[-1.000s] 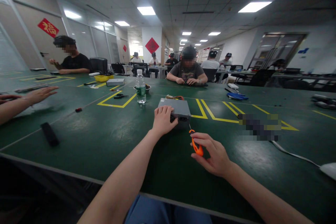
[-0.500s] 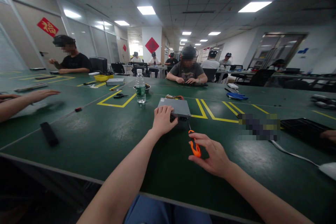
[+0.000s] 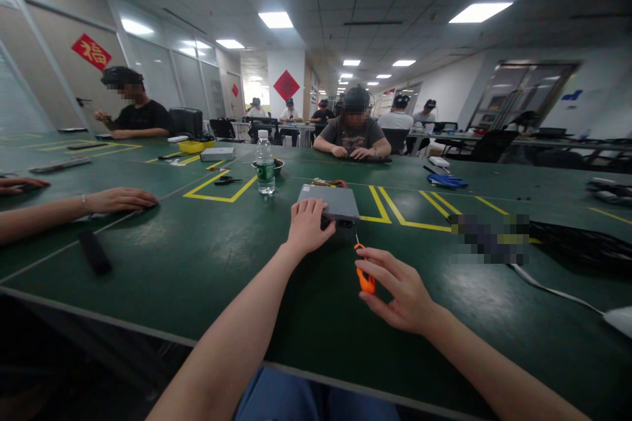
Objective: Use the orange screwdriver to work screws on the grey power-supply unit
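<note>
A grey metal computer power supply [image 3: 340, 200] lies on the green table, with coloured wires at its far side and a socket in its near face. My left hand [image 3: 310, 227] grips its left near corner, fingers over the top and thumb at the near face. In my right hand [image 3: 395, 283] is a screwdriver [image 3: 366, 281] with an orange and black handle, held by the fingertips. Its shaft points away from me, and the tip meets the near face close to the right corner. The exact contact at the tip is too small to make out.
A water bottle [image 3: 265, 168] stands left of the power supply, before a bowl [image 3: 279, 165]. A co-worker's hand [image 3: 121, 200] rests on the table at left, near a black bar [image 3: 95, 253]. Blue cable [image 3: 447, 181] and a white cord [image 3: 553, 291] lie at right.
My right fingers have shifted around the screwdriver handle, which shows turned. The left hand and power supply stay put. At left, a co-worker's hand has come further onto the table.
</note>
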